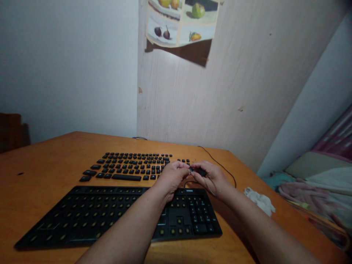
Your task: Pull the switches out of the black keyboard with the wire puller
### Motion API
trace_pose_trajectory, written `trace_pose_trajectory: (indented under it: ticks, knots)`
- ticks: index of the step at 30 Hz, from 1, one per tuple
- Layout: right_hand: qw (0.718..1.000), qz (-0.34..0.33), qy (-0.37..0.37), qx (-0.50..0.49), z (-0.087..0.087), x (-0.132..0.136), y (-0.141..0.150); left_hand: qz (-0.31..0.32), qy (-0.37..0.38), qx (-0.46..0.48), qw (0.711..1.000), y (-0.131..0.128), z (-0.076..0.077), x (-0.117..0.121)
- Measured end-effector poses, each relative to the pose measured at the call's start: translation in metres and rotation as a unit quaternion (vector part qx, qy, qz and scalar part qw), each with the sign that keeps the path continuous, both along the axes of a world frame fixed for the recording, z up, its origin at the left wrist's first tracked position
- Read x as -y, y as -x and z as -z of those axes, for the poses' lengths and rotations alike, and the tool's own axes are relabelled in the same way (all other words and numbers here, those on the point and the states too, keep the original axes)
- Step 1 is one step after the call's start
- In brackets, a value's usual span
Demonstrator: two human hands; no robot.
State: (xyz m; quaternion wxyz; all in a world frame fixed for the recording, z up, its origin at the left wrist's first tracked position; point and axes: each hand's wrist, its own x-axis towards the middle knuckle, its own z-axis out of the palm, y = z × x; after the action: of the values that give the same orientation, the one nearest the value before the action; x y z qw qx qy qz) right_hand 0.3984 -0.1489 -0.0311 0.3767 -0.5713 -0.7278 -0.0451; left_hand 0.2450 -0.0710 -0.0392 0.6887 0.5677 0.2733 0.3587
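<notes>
Both hands meet above the back right part of a black keyboard [176, 214]. Most of its keys are off, baring yellowish key posts, while the number pad still has its caps. My left hand [174, 178] is closed, thumb and forefinger pinching a small dark keycap [190, 169]. My right hand [211, 178] is closed on a small black object [202, 171], too dark to identify, right beside the keycap. Behind the keyboard, loose black keycaps lie in rows, with the long space bar [126, 177] at the front; my left hand hides some of them.
A thin black cable [227, 170] runs over the wooden table [55, 154] to its back edge. To the right lies a crumpled white tissue or cloth [259, 201]. A small dark piece [20, 173] sits far left. Fabric is heaped [310, 198] beyond the table's right edge.
</notes>
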Motion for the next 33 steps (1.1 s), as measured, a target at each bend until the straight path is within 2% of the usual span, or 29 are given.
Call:
trace_pose_trajectory:
  ticks: [9,19,28,33]
  knots:
    - [1.000,0.004,-0.019,0.023,0.0008,0.0040,0.0013,0.028,0.033,0.036,0.998,0.0002,0.0021,-0.0035]
    - [0.996,0.014,-0.017,0.081,0.0006,0.0066,0.0019,-0.002,0.036,0.028,0.999,-0.0008,0.0039,-0.0035]
    - [0.993,0.025,-0.025,0.114,0.0049,0.0044,0.0000,0.002,-0.001,-0.002,1.000,-0.0003,0.0034,-0.0028]
    - [0.992,0.027,-0.026,0.121,0.0065,0.0048,0.0004,0.003,0.011,-0.006,1.000,-0.0005,0.0029,-0.0022]
